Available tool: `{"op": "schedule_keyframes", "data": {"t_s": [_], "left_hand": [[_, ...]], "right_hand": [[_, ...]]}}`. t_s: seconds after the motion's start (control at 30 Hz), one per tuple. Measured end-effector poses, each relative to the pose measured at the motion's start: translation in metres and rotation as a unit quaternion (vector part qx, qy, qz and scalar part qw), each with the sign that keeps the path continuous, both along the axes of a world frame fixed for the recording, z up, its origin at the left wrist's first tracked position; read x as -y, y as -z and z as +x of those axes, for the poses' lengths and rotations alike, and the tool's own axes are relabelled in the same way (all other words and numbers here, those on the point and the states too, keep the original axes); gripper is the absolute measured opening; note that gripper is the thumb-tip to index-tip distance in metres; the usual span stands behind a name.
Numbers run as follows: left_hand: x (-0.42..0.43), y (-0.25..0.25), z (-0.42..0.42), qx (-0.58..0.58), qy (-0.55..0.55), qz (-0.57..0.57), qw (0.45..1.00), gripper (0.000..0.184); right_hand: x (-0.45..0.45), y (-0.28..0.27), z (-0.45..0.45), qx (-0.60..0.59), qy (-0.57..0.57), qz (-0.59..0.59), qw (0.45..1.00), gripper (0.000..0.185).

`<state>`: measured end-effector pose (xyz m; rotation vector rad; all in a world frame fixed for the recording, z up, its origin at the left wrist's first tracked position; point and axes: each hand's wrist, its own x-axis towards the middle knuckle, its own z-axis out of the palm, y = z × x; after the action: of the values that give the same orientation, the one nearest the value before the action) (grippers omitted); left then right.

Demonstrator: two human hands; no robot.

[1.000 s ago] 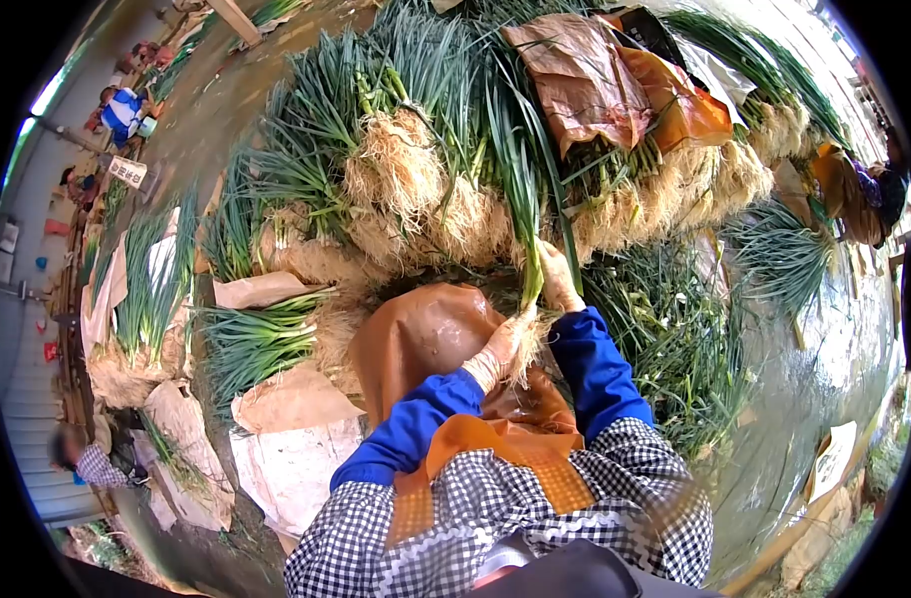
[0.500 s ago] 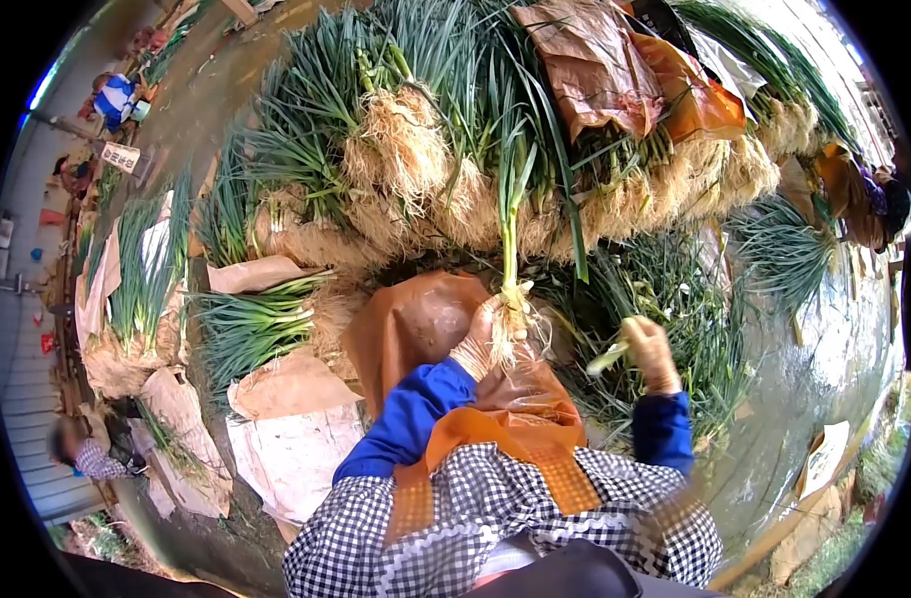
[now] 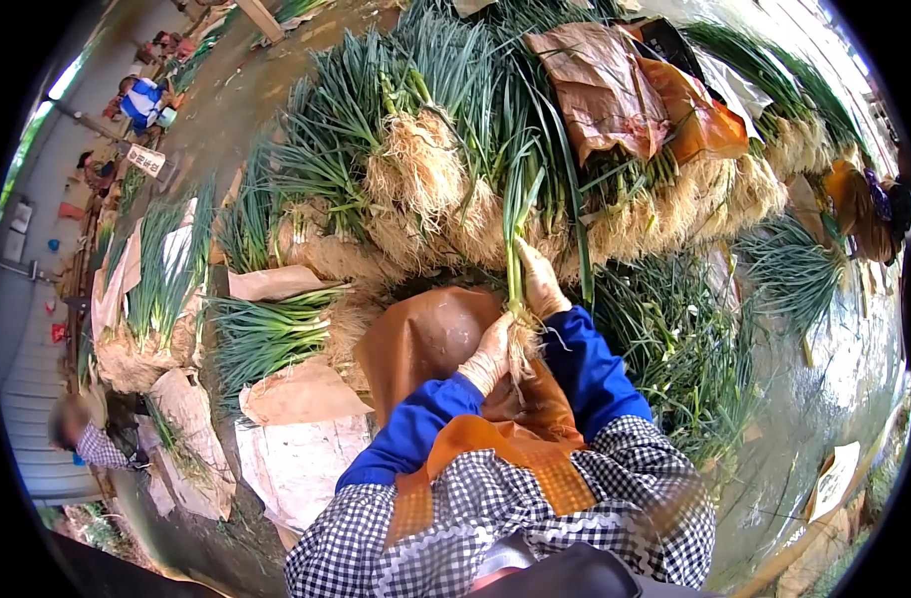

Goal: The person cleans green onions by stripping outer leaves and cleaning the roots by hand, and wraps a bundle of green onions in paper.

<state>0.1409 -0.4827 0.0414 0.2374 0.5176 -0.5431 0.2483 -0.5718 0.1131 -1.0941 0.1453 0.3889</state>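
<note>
Over my lap stands a green onion [image 3: 515,282], with long green leaves, a pale stalk and stringy roots at the bottom. My left hand [image 3: 490,356] is closed around its root end. My right hand [image 3: 542,284] closes on the stalk just above, its fingers partly hidden behind the stalk. Loose roots [image 3: 522,354] hang below my left hand. The onion's leaves reach up against a large heap of green onions [image 3: 415,179] with tan roots facing me. An orange-brown apron [image 3: 425,334] covers my knees.
Loose stripped leaves [image 3: 674,339] are piled on my right. To the left lie a green onion bundle [image 3: 276,334] and brown paper sheets [image 3: 306,389]. Brown wrapping [image 3: 600,90] covers part of the heap. Another person [image 3: 107,444] is at the far left.
My right hand has come in from the right to the onion's stalk. The pale leaf strip it held is out of it. My left hand stays at the root end.
</note>
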Motion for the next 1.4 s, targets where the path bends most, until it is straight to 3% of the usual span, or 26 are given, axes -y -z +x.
{"op": "schedule_keyframes", "data": {"t_s": [0.03,0.13,0.23,0.3,0.37,0.4,0.5,0.53,0.67,0.7,0.77,0.83,0.87,0.9,0.93,0.97,1.0,1.03,1.1,1.13,1.17,1.23,1.27,1.3,1.33,1.4], "left_hand": [[0.018,-0.033,0.004,-0.105,-0.124,0.130,0.978,0.022],[0.017,-0.014,-0.003,-0.099,-0.150,0.147,0.973,0.021],[0.006,-0.009,-0.005,-0.027,-0.094,-0.042,0.994,0.019],[0.004,-0.027,-0.007,-0.018,-0.072,-0.054,0.996,0.022],[-0.001,-0.034,-0.005,0.006,-0.066,-0.052,0.996,0.022],[0.002,-0.048,-0.002,0.011,-0.069,-0.012,0.998,0.023],[0.003,-0.041,-0.003,0.036,-0.029,-0.064,0.997,0.023],[0.004,-0.047,-0.003,0.032,-0.007,-0.079,0.996,0.024],[0.004,-0.048,-0.004,0.001,-0.033,-0.072,0.997,0.025],[0.000,-0.042,-0.003,0.057,-0.027,-0.148,0.987,0.023],[-0.008,-0.013,-0.003,0.111,-0.024,-0.224,0.968,0.022],[-0.010,0.005,-0.003,0.114,-0.025,-0.290,0.950,0.022],[-0.011,0.014,-0.005,0.125,-0.032,-0.281,0.951,0.023],[-0.012,0.011,-0.006,0.142,-0.036,-0.278,0.949,0.025],[-0.010,0.003,-0.007,0.167,-0.048,-0.275,0.946,0.027],[-0.010,-0.026,-0.005,0.243,-0.026,-0.157,0.957,0.027],[-0.016,-0.029,-0.007,0.146,-0.035,-0.073,0.986,0.028],[-0.015,-0.029,-0.005,0.144,-0.037,-0.073,0.986,0.028],[-0.005,-0.028,0.003,0.037,-0.089,-0.335,0.937,0.023],[-0.004,-0.016,0.002,0.001,-0.066,-0.131,0.989,0.020],[0.009,-0.019,0.003,0.042,-0.109,0.043,0.992,0.025],[0.022,-0.032,-0.003,0.084,-0.097,0.259,0.957,0.041],[0.027,-0.030,-0.004,0.115,-0.093,0.260,0.954,0.055],[0.030,-0.028,-0.006,0.163,-0.094,0.276,0.943,0.059],[0.030,-0.028,-0.010,0.196,-0.071,0.336,0.919,0.061],[0.034,-0.009,-0.006,0.254,-0.018,0.473,0.844,0.064]], "right_hand": [[-0.005,0.009,-0.005,-0.058,0.035,0.012,0.998,0.032],[-0.001,0.025,-0.023,-0.146,0.034,0.109,0.983,0.032],[0.011,0.061,-0.035,-0.081,-0.040,0.058,0.994,0.026],[0.037,0.094,-0.043,0.027,-0.131,-0.249,0.959,0.028],[0.076,0.052,-0.055,0.177,-0.199,-0.605,0.750,0.034],[0.095,0.068,-0.043,0.094,-0.282,-0.671,0.679,0.038],[0.096,0.047,-0.043,0.205,-0.074,-0.471,0.855,0.035],[0.071,0.039,-0.039,0.055,-0.043,-0.158,0.985,0.033],[0.026,0.025,-0.017,0.008,-0.160,-0.026,0.987,0.027],[0.016,0.034,-0.017,-0.022,-0.164,0.026,0.986,0.027],[-0.002,0.035,-0.027,-0.084,-0.046,0.050,0.994,0.028],[-0.005,0.049,-0.031,-0.053,0.007,-0.050,0.997,0.031],[0.001,0.056,-0.035,0.083,-0.008,-0.278,0.957,0.033],[0.007,0.057,-0.041,0.214,-0.025,-0.484,0.848,0.034],[0.011,0.042,-0.054,0.172,0.023,-0.377,0.910,0.035],[0.024,0.005,-0.061,0.063,-0.027,-0.301,0.951,0.034],[0.042,-0.003,-0.074,-0.056,-0.057,-0.138,0.987,0.032],[0.064,-0.014,-0.086,-0.019,-0.088,-0.140,0.986,0.029],[0.122,-0.049,-0.084,-0.066,-0.213,-0.211,0.952,0.031],[0.143,-0.030,-0.081,-0.047,-0.232,-0.252,0.938,0.033],[0.155,-0.017,-0.080,0.071,-0.217,-0.435,0.871,0.035],[0.149,-0.015,-0.073,0.273,-0.141,-0.666,0.679,0.035],[0.133,-0.020,-0.068,0.180,-0.130,-0.515,0.828,0.034],[0.113,-0.029,-0.065,0.086,-0.129,-0.424,0.892,0.035],[0.090,-0.058,-0.068,0.082,-0.135,-0.416,0.895,0.037],[0.069,-0.047,-0.060,0.226,-0.194,-0.545,0.784,0.033]]}}
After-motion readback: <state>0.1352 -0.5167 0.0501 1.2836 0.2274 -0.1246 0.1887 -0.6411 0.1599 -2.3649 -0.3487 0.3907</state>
